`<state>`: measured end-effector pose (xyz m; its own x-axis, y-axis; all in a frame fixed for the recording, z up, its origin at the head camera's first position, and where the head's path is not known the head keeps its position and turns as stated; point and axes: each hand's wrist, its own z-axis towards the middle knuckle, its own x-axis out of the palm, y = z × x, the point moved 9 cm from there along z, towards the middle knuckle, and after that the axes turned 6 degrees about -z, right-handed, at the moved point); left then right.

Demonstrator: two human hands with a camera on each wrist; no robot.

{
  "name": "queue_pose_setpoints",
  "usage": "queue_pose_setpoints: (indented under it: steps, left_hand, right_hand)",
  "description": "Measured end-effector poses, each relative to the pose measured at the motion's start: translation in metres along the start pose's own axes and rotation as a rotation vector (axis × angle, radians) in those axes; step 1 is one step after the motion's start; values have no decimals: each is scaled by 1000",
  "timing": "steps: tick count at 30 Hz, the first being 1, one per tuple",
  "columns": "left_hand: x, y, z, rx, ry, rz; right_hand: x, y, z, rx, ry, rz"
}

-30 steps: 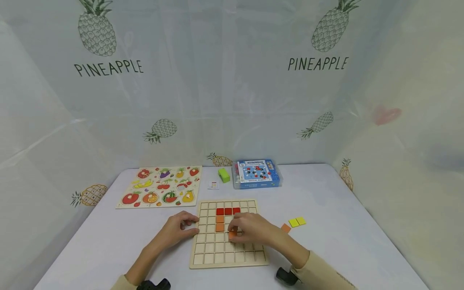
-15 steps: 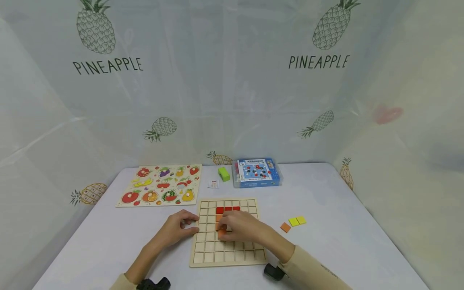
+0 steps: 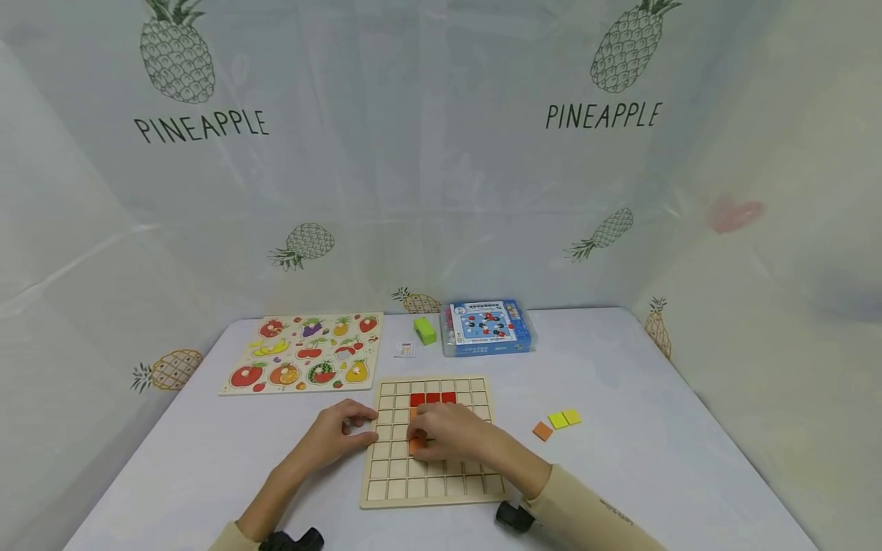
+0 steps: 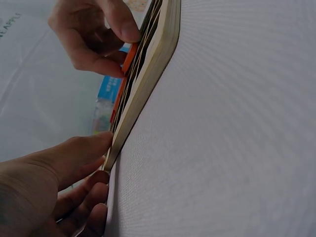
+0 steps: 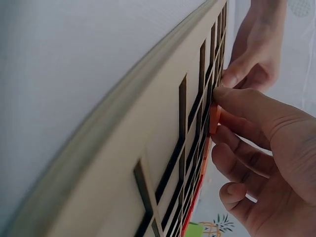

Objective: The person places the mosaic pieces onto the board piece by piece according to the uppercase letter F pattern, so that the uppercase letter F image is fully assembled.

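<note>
With thumb and fingers, my right hand (image 3: 451,435) pinches an orange square tile (image 3: 416,446) over a wooden grid board (image 3: 406,490). In the right wrist view the tile (image 5: 214,118) stands tilted against the board. Three red tiles (image 3: 432,399) lie in a row on the grid. Another orange tile (image 3: 413,412) sits below the left red one, partly hidden by my right hand. My left hand (image 3: 338,428) rests beside the board, thumb and fingertips touching its left edge without wrapping round it.
One loose orange tile (image 3: 542,431) and two yellow tiles (image 3: 565,418) lie right of the board. Behind it are a fruit puzzle board (image 3: 303,356), a small printed card (image 3: 405,350), a green block (image 3: 425,331) and a blue-labelled box (image 3: 488,329).
My right hand has moved left across the board with its orange tile, to the column under the left red tile. The left hand has stayed at the board's edge.
</note>
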<state>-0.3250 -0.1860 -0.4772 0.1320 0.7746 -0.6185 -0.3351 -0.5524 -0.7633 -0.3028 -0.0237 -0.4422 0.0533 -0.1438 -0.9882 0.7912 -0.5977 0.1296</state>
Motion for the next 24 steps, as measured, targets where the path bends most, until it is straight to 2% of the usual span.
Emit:
queue_pose_setpoints:
  steps: [16, 24]
  left_hand:
    - [0, -2, 0, 9, 1, 6]
    - [0, -1, 0, 10, -5, 6]
  right_hand:
    - [2, -2, 0, 19, 8, -10]
    - [-3, -7, -10, 62, 4, -17]
